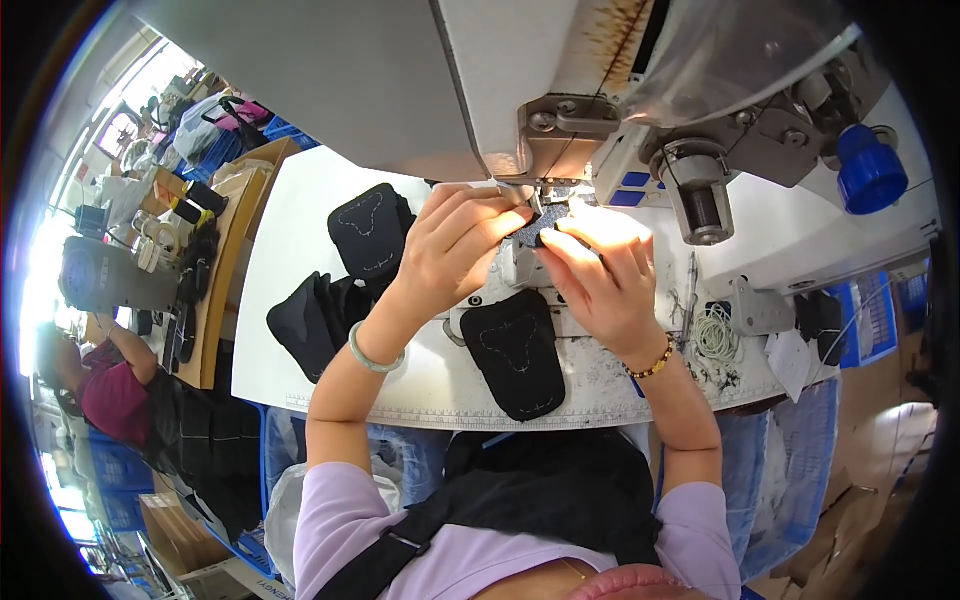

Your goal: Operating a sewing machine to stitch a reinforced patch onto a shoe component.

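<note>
Left hand and right hand pinch the grey fabric between fingertips — better feed it flat beneath the sewing machine, fingers safely back.

A blue crate stands at right, a co-worker in maroon at left.

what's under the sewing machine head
Under the sewing machine head, the left hand and right hand hold a small dark grey fabric piece. The hands cover parts of its edges; whatever lies beneath the piece is hidden.
</note>
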Demonstrator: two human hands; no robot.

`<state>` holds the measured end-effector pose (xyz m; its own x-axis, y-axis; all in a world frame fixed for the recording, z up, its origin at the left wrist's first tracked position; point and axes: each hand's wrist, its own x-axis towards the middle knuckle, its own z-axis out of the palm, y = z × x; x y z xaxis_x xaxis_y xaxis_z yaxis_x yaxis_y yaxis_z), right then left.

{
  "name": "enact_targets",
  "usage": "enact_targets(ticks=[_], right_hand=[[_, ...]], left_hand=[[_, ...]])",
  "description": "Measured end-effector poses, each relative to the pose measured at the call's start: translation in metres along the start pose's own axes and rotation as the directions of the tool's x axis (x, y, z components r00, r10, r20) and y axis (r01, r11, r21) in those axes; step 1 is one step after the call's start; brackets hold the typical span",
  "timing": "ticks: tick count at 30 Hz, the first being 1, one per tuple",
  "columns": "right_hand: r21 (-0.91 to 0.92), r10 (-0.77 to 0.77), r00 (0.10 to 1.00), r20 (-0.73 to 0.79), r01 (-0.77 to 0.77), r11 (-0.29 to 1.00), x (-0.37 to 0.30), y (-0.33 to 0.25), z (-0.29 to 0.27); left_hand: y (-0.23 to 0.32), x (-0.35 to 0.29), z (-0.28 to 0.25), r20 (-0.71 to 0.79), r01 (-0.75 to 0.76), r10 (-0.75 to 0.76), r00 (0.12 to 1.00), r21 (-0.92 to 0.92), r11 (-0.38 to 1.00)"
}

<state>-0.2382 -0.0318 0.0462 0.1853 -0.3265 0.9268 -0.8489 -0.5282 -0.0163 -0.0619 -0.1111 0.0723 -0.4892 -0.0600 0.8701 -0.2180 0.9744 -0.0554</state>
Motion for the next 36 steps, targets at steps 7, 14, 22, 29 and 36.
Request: enact_targets(ticks=[7, 14, 22, 29, 36], right_hand=[[0.015, 0.082, 0.993, 0.087, -0.083, 0.996, -0.004, -0.004, -0.005], [0.066, 0.096, 0.993, 0.066, -0.1, 0.993, -0.005, 0.0, -0.006], [0.016, 0.111, 0.987, 0.114, -0.113, 0.993, 0.005, -0.003, -0.009], [-0.021, 0.137, 0.983, 0.126, -0.135, 0.991, 0.011, -0.004, -0.014], [0.016, 0.147, 0.987, 0.071, -0.148, 0.989, 0.007, 0.004, -0.007]], left_hand=[[0.008, 0.002, -0.007, 0.053, -0.011, 0.009, 0.999, 0.043, 0.999], [0.027, 0.006, -0.008, 0.137, 0.002, -0.026, 0.99, 0.172, 0.985], [0.038, 0.013, -0.015, 0.248, 0.027, -0.102, 0.963, 0.289, 0.957], [0.027, 0.004, -0.011, 0.179, 0.11, -0.137, 0.974, 0.153, 0.982], [-0.02, -0.013, -0.013, 0.158, 0.191, -0.148, 0.976, -0.315, 0.93]])
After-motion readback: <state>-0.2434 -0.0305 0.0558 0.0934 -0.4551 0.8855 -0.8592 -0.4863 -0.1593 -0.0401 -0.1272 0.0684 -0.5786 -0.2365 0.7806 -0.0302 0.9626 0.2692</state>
